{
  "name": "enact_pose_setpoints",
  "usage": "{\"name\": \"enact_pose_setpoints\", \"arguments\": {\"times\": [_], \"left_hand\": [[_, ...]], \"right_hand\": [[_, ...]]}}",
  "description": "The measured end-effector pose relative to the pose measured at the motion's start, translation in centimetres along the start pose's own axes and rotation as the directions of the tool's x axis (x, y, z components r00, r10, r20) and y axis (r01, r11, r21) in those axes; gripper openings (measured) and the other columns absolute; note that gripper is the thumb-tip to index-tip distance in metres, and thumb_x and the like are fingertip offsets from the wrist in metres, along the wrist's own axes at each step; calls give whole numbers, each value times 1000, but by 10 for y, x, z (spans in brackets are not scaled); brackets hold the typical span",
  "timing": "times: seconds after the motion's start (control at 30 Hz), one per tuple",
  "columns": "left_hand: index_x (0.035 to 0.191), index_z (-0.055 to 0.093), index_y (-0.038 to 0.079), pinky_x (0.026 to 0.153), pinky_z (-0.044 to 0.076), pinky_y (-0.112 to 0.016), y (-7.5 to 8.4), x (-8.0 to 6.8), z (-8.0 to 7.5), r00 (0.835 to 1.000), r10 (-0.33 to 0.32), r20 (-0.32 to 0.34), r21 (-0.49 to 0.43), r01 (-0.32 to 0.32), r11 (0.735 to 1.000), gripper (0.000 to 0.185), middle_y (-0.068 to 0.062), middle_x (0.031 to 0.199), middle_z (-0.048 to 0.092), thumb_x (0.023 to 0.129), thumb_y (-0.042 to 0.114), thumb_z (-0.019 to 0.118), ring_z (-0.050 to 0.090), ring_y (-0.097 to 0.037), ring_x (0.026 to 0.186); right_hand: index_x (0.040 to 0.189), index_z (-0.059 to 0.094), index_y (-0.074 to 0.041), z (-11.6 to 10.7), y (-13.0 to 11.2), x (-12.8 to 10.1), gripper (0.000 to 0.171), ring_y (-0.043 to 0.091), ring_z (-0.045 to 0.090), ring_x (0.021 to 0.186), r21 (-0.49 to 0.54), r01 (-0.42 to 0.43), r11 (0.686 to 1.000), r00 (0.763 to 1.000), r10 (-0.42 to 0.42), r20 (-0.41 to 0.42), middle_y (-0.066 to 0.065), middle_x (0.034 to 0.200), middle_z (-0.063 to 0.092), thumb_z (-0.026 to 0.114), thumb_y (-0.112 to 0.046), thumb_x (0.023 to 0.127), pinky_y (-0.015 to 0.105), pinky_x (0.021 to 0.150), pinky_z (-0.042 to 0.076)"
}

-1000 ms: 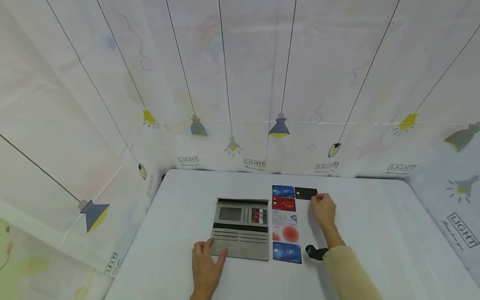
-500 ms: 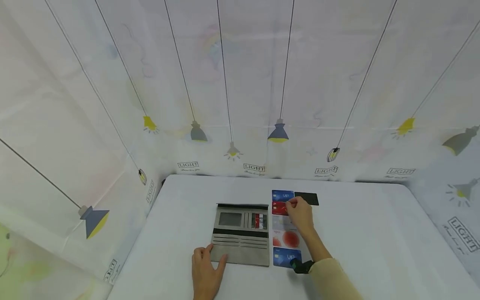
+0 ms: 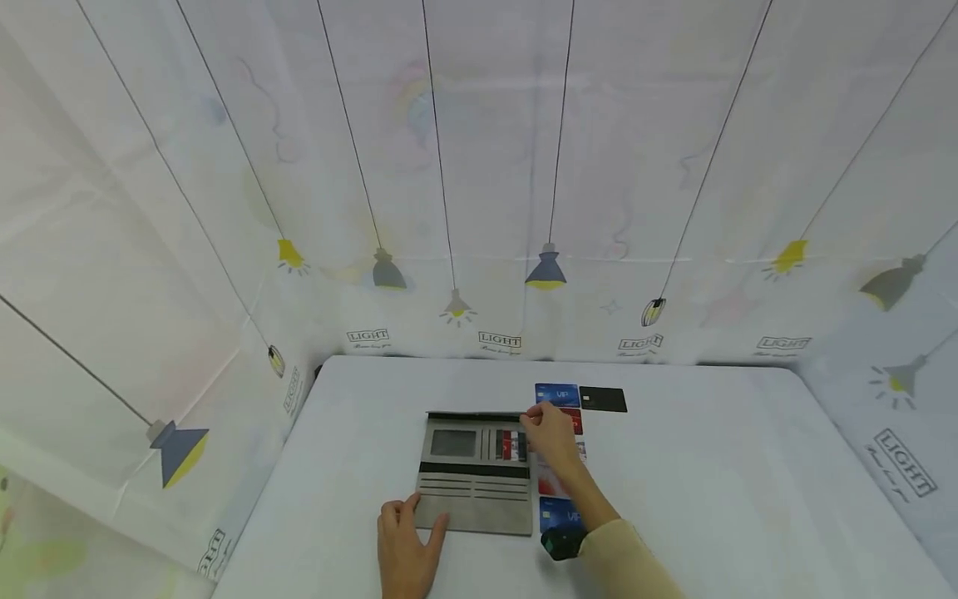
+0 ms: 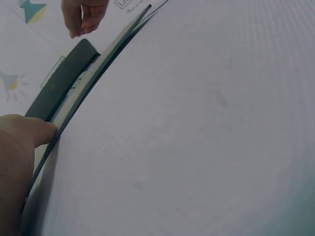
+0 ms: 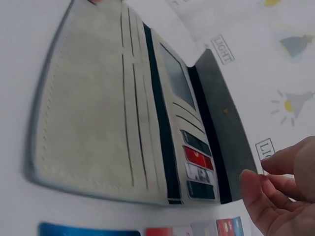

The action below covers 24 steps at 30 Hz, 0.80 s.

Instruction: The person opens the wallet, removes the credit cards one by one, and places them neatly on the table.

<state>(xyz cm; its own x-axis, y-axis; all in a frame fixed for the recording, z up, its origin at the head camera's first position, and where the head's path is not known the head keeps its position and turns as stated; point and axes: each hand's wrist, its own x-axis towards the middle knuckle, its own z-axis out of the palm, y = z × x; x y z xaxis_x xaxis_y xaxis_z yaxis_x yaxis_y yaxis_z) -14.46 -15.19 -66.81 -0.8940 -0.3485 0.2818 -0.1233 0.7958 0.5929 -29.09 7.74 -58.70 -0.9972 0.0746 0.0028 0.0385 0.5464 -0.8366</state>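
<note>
Grey wallet (image 3: 475, 474) lies open at frame centre on the desk (image 3: 711, 482), left hand (image 3: 404, 549) resting flat-fingered on its lower-left corner, right hand (image 3: 550, 433) hovering empty, fingers loosely curled, at its right edge beside the cards (image 3: 557, 395).

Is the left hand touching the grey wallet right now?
Touching. The head view shows the left hand with fingers resting on the grey wallet at its near left corner.
</note>
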Motion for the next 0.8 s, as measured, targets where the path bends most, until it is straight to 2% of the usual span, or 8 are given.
{"name": "enact_pose_setpoints", "arguments": {"times": [0.1, 0.27, 0.37, 0.53, 0.8], "left_hand": [[126, 64, 6, 83, 42, -37, 0, 0, 1, 1000, -6, 6, 7, 5, 1000, 59, -2, 103, 43, 83, 44, 79, 43, -16, 94], [123, 66, 6, 78, 41, -36, 0, -1, 2, 1000, 1, -29, 8, 0, 1000, 57, -2, 99, 42, 81, 41, 82, 42, -15, 90], [121, 67, 6, 77, 41, -36, 1, -1, 2, 999, -5, -44, 4, 5, 1000, 56, -2, 98, 42, 79, 40, 83, 42, -15, 89], [123, 67, 7, 78, 42, -37, 0, -2, 2, 999, -27, -23, -7, 27, 1000, 57, -1, 99, 43, 80, 42, 82, 43, -15, 90], [122, 67, 9, 79, 42, -36, -1, -1, 4, 999, -21, -35, -3, 21, 1000, 57, -1, 99, 43, 79, 43, 82, 44, -16, 91]], "right_hand": [[104, 68, -2, 7, -3, -3, 19, 13, 62, 64, -12, 34, 999, 999, -34, -1, 8, 86, 69, 68, -17, 93, 27, 59, 53], [100, 67, 0, 16, -5, -8, 14, 17, 65, 63, 19, 85, 996, 996, -85, 31, 8, 82, 69, 68, -11, 92, 26, 55, 52], [98, 67, -2, 20, -5, -9, 10, 16, 64, 61, 33, 78, 996, 995, -80, 62, 7, 79, 68, 67, -10, 93, 24, 54, 51], [92, 69, -4, 24, -3, -9, 5, 11, 61, 58, 0, 70, 998, 995, -70, 74, 6, 74, 68, 67, -9, 91, 24, 53, 50], [96, 70, -1, 25, -2, -9, 8, 14, 64, 61, -11, 65, 998, 992, -64, 110, 7, 78, 69, 68, -8, 91, 28, 58, 54]]}}
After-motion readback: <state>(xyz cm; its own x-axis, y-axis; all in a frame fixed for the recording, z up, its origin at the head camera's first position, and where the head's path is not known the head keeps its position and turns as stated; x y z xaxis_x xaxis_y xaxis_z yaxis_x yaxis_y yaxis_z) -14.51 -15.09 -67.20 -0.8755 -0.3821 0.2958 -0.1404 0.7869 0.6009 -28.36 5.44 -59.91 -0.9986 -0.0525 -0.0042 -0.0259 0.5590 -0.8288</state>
